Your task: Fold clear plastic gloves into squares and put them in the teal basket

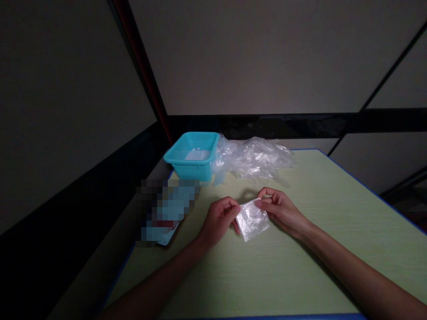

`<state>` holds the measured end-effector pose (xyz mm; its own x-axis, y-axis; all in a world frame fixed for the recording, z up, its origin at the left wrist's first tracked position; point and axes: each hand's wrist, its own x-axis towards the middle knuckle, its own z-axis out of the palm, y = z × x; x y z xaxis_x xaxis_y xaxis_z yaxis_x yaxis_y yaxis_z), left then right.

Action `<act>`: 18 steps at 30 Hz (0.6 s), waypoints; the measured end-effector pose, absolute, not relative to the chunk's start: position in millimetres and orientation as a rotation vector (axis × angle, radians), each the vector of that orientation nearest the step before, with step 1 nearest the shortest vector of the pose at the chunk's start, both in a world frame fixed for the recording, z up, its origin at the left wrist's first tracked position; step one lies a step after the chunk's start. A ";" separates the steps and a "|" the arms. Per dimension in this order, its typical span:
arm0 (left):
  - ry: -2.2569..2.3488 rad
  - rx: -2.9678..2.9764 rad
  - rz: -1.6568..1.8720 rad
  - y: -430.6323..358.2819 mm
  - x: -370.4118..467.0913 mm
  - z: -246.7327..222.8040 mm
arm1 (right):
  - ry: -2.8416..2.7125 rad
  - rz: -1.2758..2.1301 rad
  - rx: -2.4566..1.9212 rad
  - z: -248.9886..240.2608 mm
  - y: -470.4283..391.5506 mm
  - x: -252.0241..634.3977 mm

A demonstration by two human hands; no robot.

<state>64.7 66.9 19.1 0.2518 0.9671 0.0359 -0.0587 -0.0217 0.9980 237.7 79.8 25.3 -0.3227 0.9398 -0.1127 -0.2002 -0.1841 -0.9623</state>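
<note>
A small, square clear plastic bag [252, 221] is held up between my two hands, just above the table. My left hand [220, 220] pinches its upper left corner between thumb and fingers. At the upper right corner, my right hand [279, 209] grips it the same way. The plastic looks flat, slightly creased and shiny; I cannot make out anything inside it. Behind the hands lies a loose heap of crumpled clear plastic bags [255, 158].
A turquoise plastic basin [191, 166] with something whitish inside stands at the back left, against the heap. Nearer, a pixelated light-blue item [173, 206] lies by the left edge. The pale green table [320, 200] has a blue rim; walls rise behind and left.
</note>
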 end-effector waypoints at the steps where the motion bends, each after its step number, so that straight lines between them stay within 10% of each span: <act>1: 0.960 1.296 1.058 66.8 64.4 19.4 | -1.178 1.650 -0.979 25.6 79.6 237.4; 18: 0.932 1.266 0.934 65.6 68.4 13.5 | -1.361 1.665 -0.910 21.5 77.9 238.1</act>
<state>68.4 65.6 13.5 0.3462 0.9369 -0.0491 -0.0513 0.0711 0.9961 238.1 77.9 21.5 -0.4353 0.8990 -0.0490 -0.1305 -0.1168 -0.9845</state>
